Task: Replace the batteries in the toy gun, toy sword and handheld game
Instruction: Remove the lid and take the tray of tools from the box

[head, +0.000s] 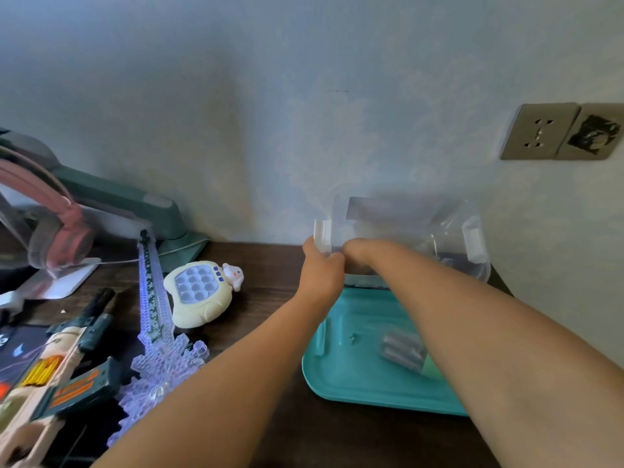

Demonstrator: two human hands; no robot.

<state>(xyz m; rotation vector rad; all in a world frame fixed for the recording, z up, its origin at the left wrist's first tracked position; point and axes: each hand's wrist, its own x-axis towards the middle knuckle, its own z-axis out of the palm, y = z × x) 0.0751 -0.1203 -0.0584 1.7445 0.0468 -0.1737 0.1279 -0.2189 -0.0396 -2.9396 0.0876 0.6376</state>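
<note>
- Head view: both bare forearms reach forward over a dark wooden desk (270, 268) set against a pale wall.
- Left grip (322, 268) pinches the left edge strip of a clear plastic bag (405, 228), thumb raised along the strip.
- Right grip (359, 253) sits just beside the left one, at the same corner of the bag. Its fingers are hidden behind the plastic, so I cannot tell whether it is clenched on the bag or loose.
- The bag is held up near the wall, above the far end of a teal tray (337, 376). Dark contents show in it, too blurred to identify.
- On the tray: a cluster of grey batteries (401, 352) partly under the right forearm, and a tiny metal speck, possibly a screw (352, 338), apart from them.
- Handheld game (199, 293), cream with a bubble-button pad, lies on the desk left of the tray.
- Toy sword (155, 319), translucent, lies just left of the game, tip toward the wall.
- Toy gun (67, 363) lies at the far left, just beside the sword.
- Pink headphones (50, 231) hang at the left edge; a wall socket (540, 130) sits upper right.
</note>
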